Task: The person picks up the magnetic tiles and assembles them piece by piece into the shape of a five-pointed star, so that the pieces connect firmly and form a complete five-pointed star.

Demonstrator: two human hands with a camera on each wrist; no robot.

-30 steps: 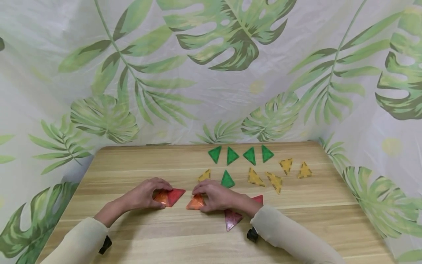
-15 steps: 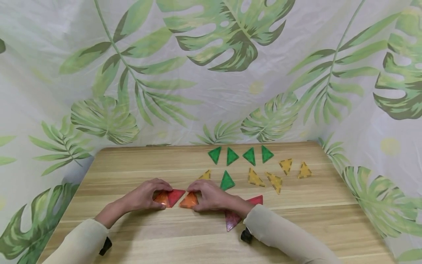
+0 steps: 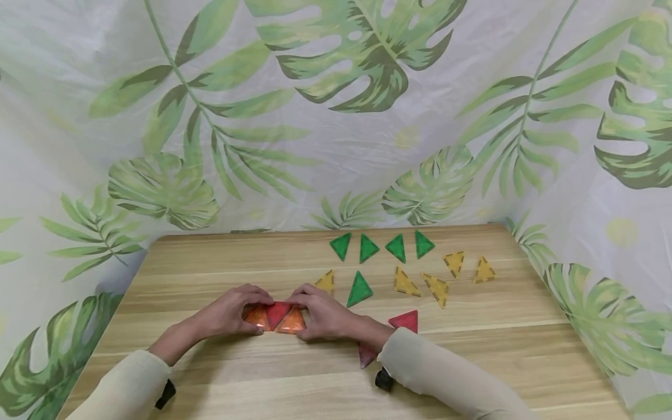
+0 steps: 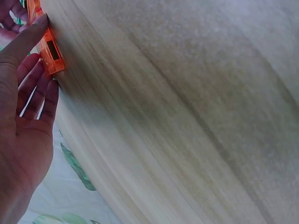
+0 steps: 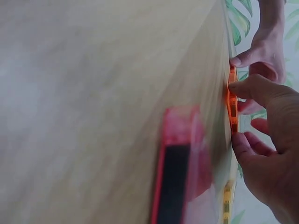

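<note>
My left hand [image 3: 236,310] holds an orange triangular magnetic tile [image 3: 258,318] flat on the table, thumb at its near edge and fingers at the far side. A red triangular tile [image 3: 277,313] lies against it on the right. My right hand [image 3: 326,315] pinches a second orange triangular tile [image 3: 291,322] whose slanted edge sits along the red one, so the three form a row. In the left wrist view, the thumb presses the edge of an orange tile [image 4: 50,49]. In the right wrist view, thumb and fingertips span an orange tile's edge [image 5: 233,109].
Several green triangles [image 3: 360,289] and yellow triangles [image 3: 406,282] lie farther back, mostly to the right. A red triangle [image 3: 405,320] and a purplish one [image 3: 366,354] are partly hidden by my right forearm. The wooden table [image 3: 252,379] meets a leaf-print cloth behind.
My right hand has slid its orange tile left across the table until it meets the red tile. The left hand stays in place. The green tile near the right hand is turned slightly.
</note>
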